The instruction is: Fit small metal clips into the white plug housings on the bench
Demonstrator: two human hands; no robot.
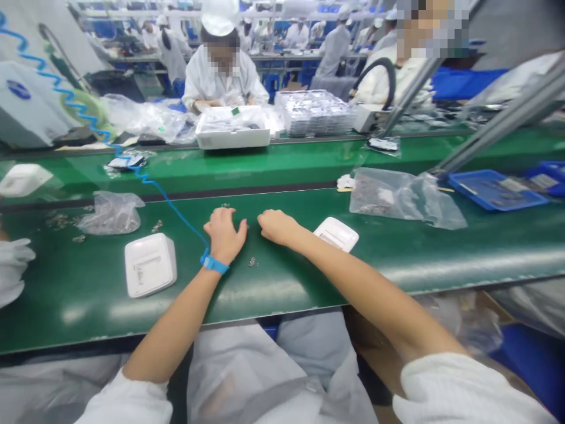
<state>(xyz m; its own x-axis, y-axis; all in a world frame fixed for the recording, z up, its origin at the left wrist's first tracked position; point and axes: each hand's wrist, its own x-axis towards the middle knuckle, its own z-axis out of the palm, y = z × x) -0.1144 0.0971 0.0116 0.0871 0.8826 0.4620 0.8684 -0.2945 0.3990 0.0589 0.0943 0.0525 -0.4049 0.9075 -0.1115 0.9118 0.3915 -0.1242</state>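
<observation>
My left hand (226, 237) is over the green work surface (282, 277), its thumb apart from its curved fingers, and nothing shows in it. A blue wrist strap (215, 264) with a coiled cord circles that wrist. Just right of it, my right hand (279, 227) is closed, knuckles up; whatever its fingers hold is hidden. A small pile of tiny metal parts (252, 262) lies below and between the hands. More tiny metal parts (225, 205) show at my left fingertips. One white plastic housing (150, 265) sits left of my left arm. Another white housing (339, 234) is partly behind my right forearm.
Clear bags of small parts lie at left (115, 213) and right (375, 193). A blue tray (497, 189) stands far right. Across the raised green ledge (282, 166), a co-worker sits behind a white box (233, 138) and stacked trays (314, 113). A gloved hand (15, 268) shows at left.
</observation>
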